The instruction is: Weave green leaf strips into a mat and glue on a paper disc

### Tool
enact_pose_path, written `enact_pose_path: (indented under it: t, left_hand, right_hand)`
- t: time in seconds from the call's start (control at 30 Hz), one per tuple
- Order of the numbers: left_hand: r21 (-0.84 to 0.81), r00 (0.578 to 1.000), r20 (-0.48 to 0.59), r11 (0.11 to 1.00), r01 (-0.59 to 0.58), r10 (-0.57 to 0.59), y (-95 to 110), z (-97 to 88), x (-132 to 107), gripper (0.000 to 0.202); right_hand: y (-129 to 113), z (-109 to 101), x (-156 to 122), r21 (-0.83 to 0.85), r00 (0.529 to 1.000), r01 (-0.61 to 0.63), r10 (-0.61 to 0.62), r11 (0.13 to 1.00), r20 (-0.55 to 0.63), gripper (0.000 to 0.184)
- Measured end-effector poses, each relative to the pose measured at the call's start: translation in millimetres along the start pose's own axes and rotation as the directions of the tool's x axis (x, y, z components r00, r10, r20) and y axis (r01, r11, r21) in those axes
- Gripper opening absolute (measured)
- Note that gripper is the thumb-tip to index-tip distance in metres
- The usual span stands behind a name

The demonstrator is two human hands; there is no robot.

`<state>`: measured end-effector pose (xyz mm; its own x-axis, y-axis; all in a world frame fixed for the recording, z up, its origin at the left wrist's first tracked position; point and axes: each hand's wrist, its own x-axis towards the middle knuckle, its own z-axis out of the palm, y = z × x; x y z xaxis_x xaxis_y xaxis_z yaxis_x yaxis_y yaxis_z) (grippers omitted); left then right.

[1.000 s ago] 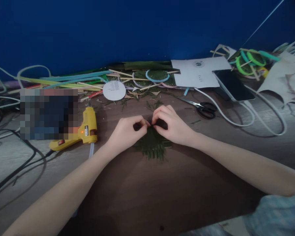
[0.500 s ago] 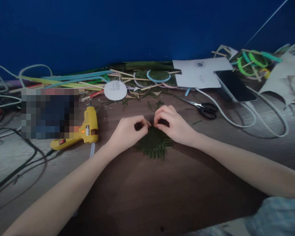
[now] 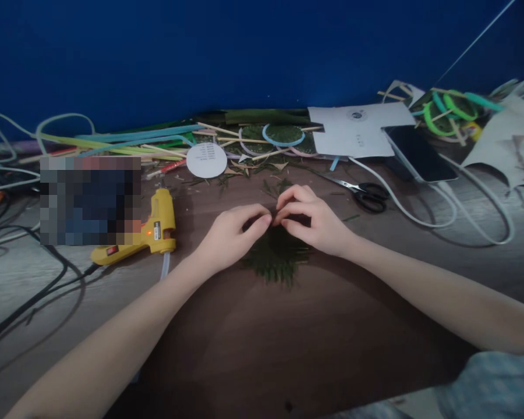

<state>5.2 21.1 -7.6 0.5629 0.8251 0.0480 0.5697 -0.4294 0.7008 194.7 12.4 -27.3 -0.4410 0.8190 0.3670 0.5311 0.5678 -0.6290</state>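
Head view: our left hand [image 3: 229,238] and right hand [image 3: 323,227] bring bent fingers [image 3: 258,227] together; whether they pinch anything, we cannot quite tell.
Green leafy piece [image 3: 274,265]: one, just below our fingers.
Handling: we do best with light fingertips, steady wrists.
Glue gun [image 3: 162,221]: one, left of our fingers.
Scissors [image 3: 369,196]: one pair, beyond them, rightward.
Phone [image 3: 421,152]: one, farther right.

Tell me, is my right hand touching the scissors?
Apart: the head view shows bare tabletop between your right hand and the scissors.
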Motion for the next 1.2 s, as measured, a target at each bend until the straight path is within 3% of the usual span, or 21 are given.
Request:
enact_pose_path:
  t: [0.13, 0.37, 0.53, 0.73, 0.97, 1.2]
  left_hand:
    - [0.04, 1.0, -0.002, 0.999, 0.001, -0.001, 0.7, 0.9, 0.2, 0.023]
    - [0.077, 1.0, 0.002, 0.997, 0.012, -0.012, 1.3, 2.5, 1.1, 0.023]
    - [0.084, 1.0, -0.003, 0.996, 0.003, -0.003, -0.2, 3.8, 1.0, 0.02]
    - [0.09, 1.0, -0.013, 0.996, -0.005, 0.006, -3.8, 5.2, -0.2, 0.017]
    - [0.132, 0.998, -0.059, 0.991, 0.008, 0.0, -4.3, 11.5, 1.5, 0.011]
    - [0.196, 0.995, -0.103, 0.98, 0.027, -0.007, -3.0, 16.7, 2.1, 0.009]
  right_hand:
    - [-0.9, -4.1, 1.1, 0.072, 0.998, -0.058, 0.058, 0.996, -0.006, 0.019]
    - [6.5, -6.0, 4.1, 0.149, 0.963, -0.209, 0.23, 0.966, -0.141, 0.013]
    - [5.2, -4.3, 3.3, 0.237, 0.945, -0.308, 0.326, 0.921, -0.038, 0.012]
    - [0.5, -5.8, 3.6, 0.31, 0.935, -0.347, 0.353, 0.885, 0.038, 0.024]
    - [5.0, -1.6, 4.5, 0.221, 0.95, -0.31, 0.31, 0.925, 0.034, 0.006]
    - [1.6, -2.3, 7.0, 0.13, 0.95, -0.311, 0.303, 0.942, 0.077, 0.009]
